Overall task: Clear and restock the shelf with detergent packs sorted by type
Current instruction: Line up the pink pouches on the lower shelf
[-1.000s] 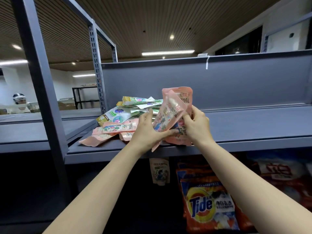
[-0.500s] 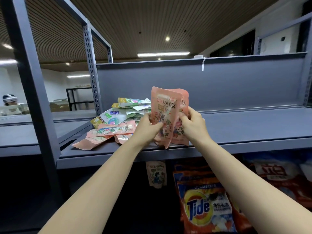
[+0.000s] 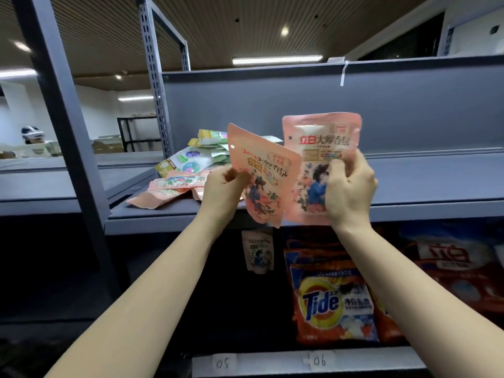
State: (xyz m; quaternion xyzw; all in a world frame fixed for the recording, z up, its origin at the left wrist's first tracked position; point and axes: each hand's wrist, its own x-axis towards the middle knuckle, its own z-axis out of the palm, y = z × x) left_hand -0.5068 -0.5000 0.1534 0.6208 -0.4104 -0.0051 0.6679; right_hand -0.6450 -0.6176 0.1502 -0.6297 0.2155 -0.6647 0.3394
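Observation:
I hold two pink detergent pouches upright above the front edge of the grey shelf (image 3: 425,181). My left hand (image 3: 222,190) pinches the left pink pouch (image 3: 263,173) by its left edge; that pouch is turned at an angle. My right hand (image 3: 349,192) grips the right pink pouch (image 3: 317,148), which faces me flat. The two pouches sit side by side, their inner edges overlapping. Behind my left hand a loose pile of pouches (image 3: 191,165) lies on the shelf: green and white ones on top, pink ones (image 3: 169,186) underneath.
Grey uprights (image 3: 62,105) frame the shelf on the left. Below hang a small pale pouch (image 3: 257,252), orange Tide bags (image 3: 332,301) and red bags (image 3: 452,266). Labels 05 and 06 mark the lower rail (image 3: 272,361). A person with a headset (image 3: 32,135) stands far left.
The two pink pouches, held stacked together before, have been pulled apart: my right hand lifted one up and to the right, my left hand kept the other.

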